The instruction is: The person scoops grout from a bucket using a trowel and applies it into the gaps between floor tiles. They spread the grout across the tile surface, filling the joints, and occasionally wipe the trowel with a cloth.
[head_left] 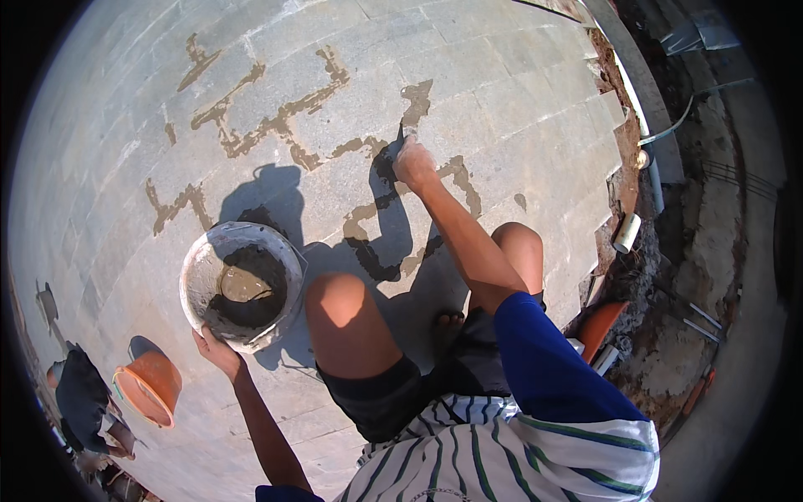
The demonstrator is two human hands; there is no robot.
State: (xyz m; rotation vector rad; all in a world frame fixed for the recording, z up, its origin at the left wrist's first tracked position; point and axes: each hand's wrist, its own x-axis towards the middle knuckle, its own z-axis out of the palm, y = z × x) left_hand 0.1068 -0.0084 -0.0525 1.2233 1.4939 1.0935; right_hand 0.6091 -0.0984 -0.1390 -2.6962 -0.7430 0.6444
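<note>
My left hand point(219, 351) grips the near rim of a round, light-coloured bucket point(288, 309), which leans on the paving to the left of my knee. Wet grey-brown mortar point(242, 283) lies inside it. Stretched out ahead, my right hand point(414, 164) is closed round a small dark-bladed hand tool point(401, 133); its handle is hidden in my fingers. The blade is beside a wet mortar patch point(416, 102) on the grey stone paving point(502, 100). More mortar streaks point(288, 117) follow the joints between the slabs.
An orange bucket point(171, 381) rests at the lower left, near another person in dark clothing point(82, 397). Along the right runs the paving's jagged edge, with broken ground, a white pipe piece point(626, 233) and an orange-red curved piece point(600, 329) beyond.
</note>
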